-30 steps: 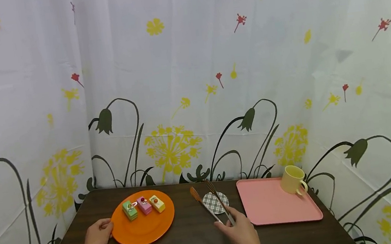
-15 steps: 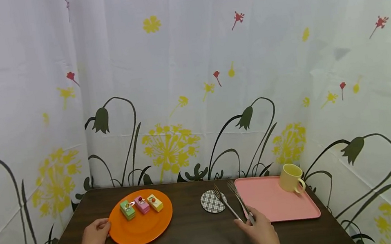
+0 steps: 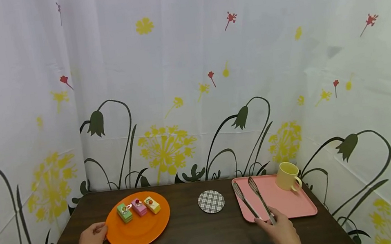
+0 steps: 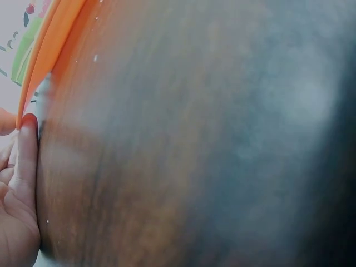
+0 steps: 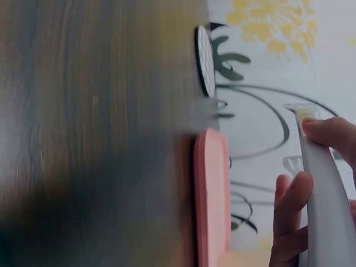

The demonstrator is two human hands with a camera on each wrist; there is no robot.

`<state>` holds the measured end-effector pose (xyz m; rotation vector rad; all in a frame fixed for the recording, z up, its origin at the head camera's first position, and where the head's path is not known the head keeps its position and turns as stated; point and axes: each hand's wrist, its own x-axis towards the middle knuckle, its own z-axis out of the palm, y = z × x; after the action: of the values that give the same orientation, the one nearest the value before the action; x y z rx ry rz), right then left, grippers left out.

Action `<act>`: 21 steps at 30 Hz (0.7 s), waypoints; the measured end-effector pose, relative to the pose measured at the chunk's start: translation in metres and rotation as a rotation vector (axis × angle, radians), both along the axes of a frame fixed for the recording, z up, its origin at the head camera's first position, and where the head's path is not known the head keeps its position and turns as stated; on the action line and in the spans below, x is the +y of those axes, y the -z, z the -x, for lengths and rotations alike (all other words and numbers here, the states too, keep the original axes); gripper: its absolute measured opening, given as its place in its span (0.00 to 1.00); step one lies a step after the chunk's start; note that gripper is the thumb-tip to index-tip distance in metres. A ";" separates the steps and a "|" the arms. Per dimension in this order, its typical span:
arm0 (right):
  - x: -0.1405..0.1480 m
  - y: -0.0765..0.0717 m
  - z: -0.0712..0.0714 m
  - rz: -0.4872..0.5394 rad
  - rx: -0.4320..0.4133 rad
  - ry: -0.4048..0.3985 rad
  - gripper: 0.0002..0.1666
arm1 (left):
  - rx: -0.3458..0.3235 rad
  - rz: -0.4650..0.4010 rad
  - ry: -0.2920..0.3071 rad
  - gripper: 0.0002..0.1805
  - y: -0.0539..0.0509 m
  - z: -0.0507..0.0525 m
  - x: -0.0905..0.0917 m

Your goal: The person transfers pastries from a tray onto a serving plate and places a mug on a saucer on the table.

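Observation:
My left hand (image 3: 90, 243) pinches the left rim of an orange plate (image 3: 133, 238); in the left wrist view the thumb is above the rim and a finger (image 4: 29, 150) below it. Three small toy cakes stand on the plate's far half: a green cake (image 3: 124, 213), a pink cake (image 3: 139, 207) and a yellow cake (image 3: 152, 204). My right hand (image 3: 283, 230) grips metal tongs (image 5: 325, 200), their arms apart with nothing between the tips. The tongs' tips are over the left part of a pink tray (image 3: 284, 207); whether they touch it I cannot tell.
A yellow mug (image 3: 286, 177) stands at the tray's far right corner. Between plate and tray lies a round checked coaster (image 3: 211, 201). A floral curtain (image 3: 160, 81) hangs behind the dark wooden table (image 3: 188, 238).
My right hand has carried the tongs rightward, from over the coaster to over the tray. My left hand stays on the plate's rim. The view has shifted slightly.

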<state>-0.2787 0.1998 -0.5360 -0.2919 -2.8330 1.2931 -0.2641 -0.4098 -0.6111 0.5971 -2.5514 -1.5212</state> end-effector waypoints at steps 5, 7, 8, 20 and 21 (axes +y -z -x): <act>0.023 0.002 -0.001 0.015 -0.006 0.015 0.52 | 0.019 -0.022 0.004 0.31 -0.001 0.002 0.000; 0.031 0.002 -0.001 0.016 -0.012 0.016 0.53 | 0.015 -0.024 -0.002 0.31 -0.003 0.003 -0.001; 0.034 0.003 -0.001 0.014 -0.015 0.017 0.54 | 0.013 -0.025 -0.005 0.31 -0.004 0.004 -0.002; 0.070 0.019 -0.010 0.009 -0.088 0.051 0.64 | -0.030 -0.045 -0.050 0.29 -0.003 0.003 0.001; 0.073 0.019 -0.010 0.021 -0.099 0.055 0.64 | -0.034 -0.047 -0.055 0.29 -0.002 0.003 0.002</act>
<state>-0.2690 0.2723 -0.5545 -0.4425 -2.8705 1.3349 -0.2670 -0.4080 -0.6087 0.6991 -2.5077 -1.5695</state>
